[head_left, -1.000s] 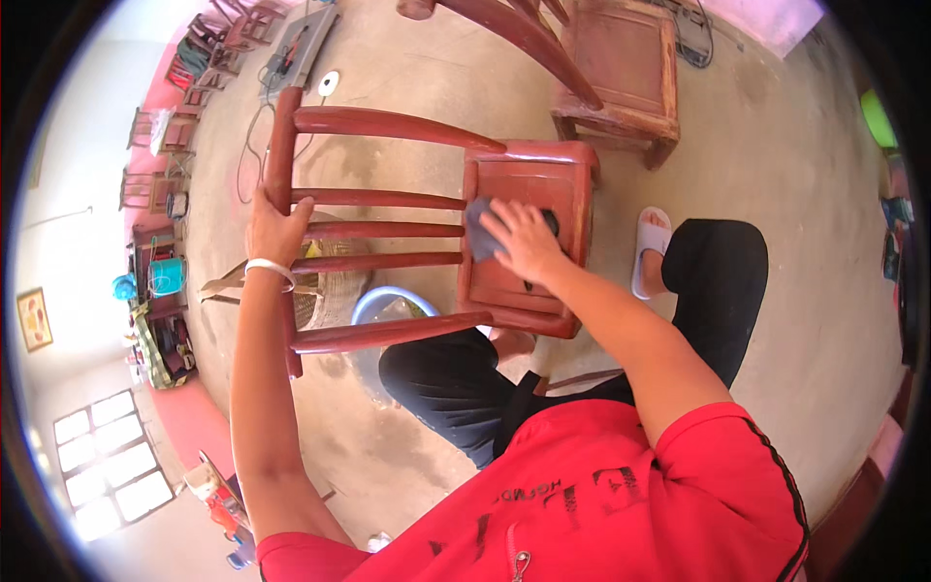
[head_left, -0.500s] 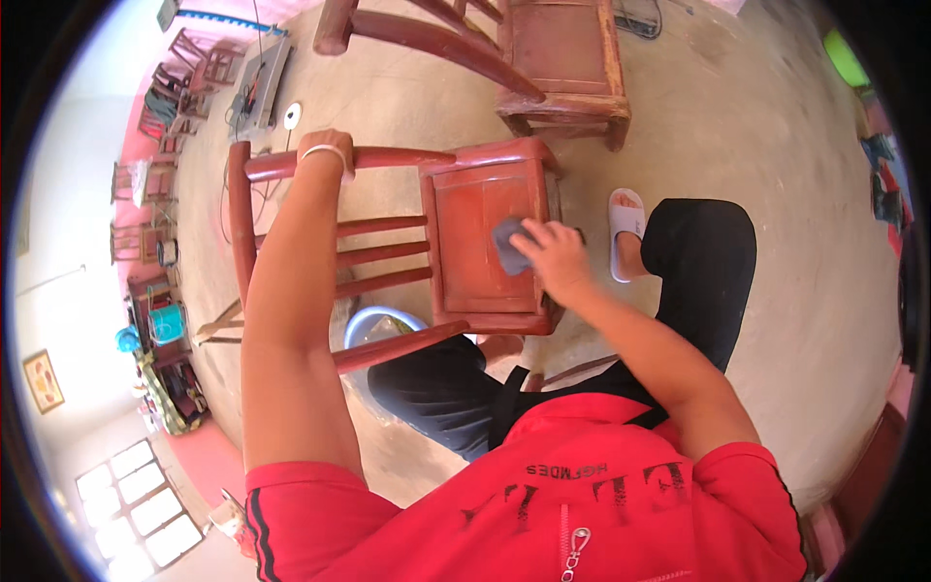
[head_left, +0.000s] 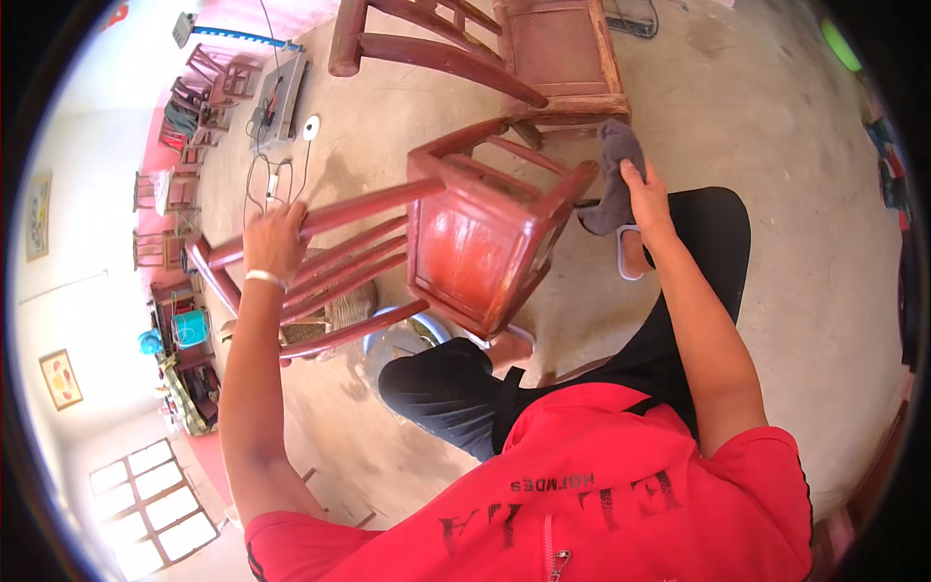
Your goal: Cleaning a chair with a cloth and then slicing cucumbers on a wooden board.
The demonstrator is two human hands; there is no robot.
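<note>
A reddish-brown wooden chair [head_left: 464, 254] is tipped in front of me, its slatted back toward the left and its legs toward the right. My left hand [head_left: 274, 242] is closed around the upper side post of that back. Beyond the far end of the legs, my right hand [head_left: 647, 201] grips a dark grey cloth [head_left: 618, 173], which hangs bunched from the fingers. The cloth is close to a chair leg; I cannot tell whether they touch. The seat panel looks shiny.
Another wooden chair [head_left: 553, 53] stands just beyond, near the tipped one. A blue-rimmed basin [head_left: 383, 339] and a woven basket-like object [head_left: 349, 306] are by my left knee. Cables [head_left: 273, 179] lie on the floor at far left. More chairs [head_left: 160, 194] line the pink wall.
The chair has gone from lying level to tipped, its legs swinging up. My right hand has left the seat with the cloth, moving right and away. My left hand has come left and nearer.
</note>
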